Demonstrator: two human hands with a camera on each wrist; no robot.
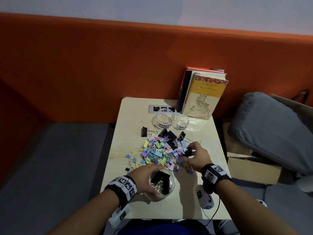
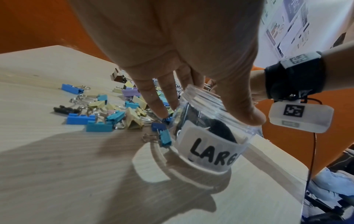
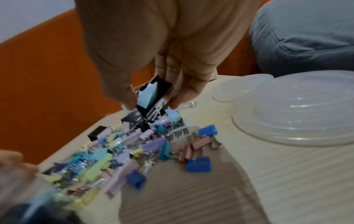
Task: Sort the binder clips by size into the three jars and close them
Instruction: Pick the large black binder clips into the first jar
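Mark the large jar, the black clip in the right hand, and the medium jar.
large jar (image 2: pixel 210 153): left wrist view, label.
black clip (image 3: pixel 153 94): right wrist view, body.
medium jar (image 1: pixel 164 125): head view, label.

I see the clear jar labelled LARGE (image 2: pixel 208 145) upright and open, just nearer me than the pile of pastel binder clips (image 1: pixel 159 153), black clips inside it. Beyond the pile stand the open MEDIUM jar (image 1: pixel 164 119) and small jar (image 1: pixel 181 122). One big black clip (image 3: pixel 153 94) hangs pinched above the pile.
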